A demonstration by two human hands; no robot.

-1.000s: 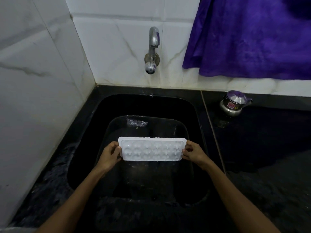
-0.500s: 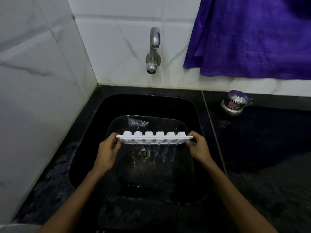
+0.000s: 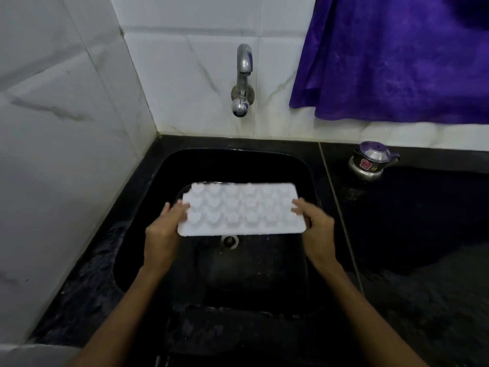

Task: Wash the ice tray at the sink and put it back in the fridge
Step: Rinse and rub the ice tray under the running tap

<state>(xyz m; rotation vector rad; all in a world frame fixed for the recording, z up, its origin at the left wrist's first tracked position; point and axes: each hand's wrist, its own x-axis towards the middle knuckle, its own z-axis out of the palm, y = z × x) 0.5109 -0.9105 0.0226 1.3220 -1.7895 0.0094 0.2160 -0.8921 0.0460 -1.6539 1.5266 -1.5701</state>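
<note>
Head view: the white ice tray (image 3: 239,209), underside up and blurred, is held over the black sink (image 3: 299,165), the left hand (image 3: 165,229) and right hand (image 3: 316,225) each pinching a short end. Wet plastic held only at its edges could slip and drop into the basin.

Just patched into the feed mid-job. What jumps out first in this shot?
The white ice tray, held over the black sink with the left hand and right hand gripping its short ends. Above it a chrome tap juts from the tiled wall, with no water visibly running. A purple curtain hangs top right.
</note>
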